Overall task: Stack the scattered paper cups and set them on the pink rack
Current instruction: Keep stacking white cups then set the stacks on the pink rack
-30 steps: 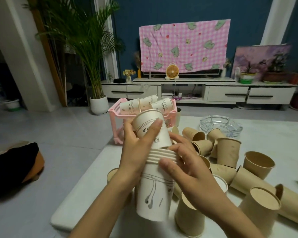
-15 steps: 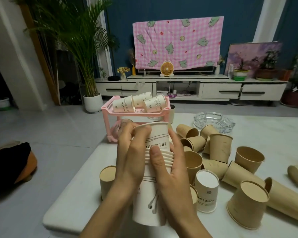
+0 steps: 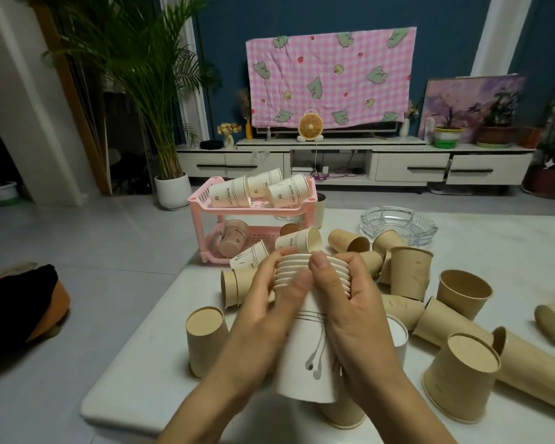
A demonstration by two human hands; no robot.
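Note:
A stack of several white paper cups (image 3: 305,357) with an earphone drawing hangs above the white table, open end away from me. My left hand (image 3: 263,312) grips its left side and my right hand (image 3: 346,302) grips its right side, both thumbs on the rims. The top cup sits pressed fully into the stack. The pink two-tier rack (image 3: 205,200) stands at the table's far left corner, with three white cups lying on its top tier and more cups on the lower tier.
Several brown paper cups lie and stand scattered over the table (image 3: 494,248), one upside down at my left (image 3: 205,338) and one at my right (image 3: 462,373). A glass ashtray (image 3: 398,222) sits behind them. The table's left edge drops to tiled floor.
The top cup, which stuck out of the stack a second ago, has been pushed down level with the other rims. Both hands now wrap the stack near its rims.

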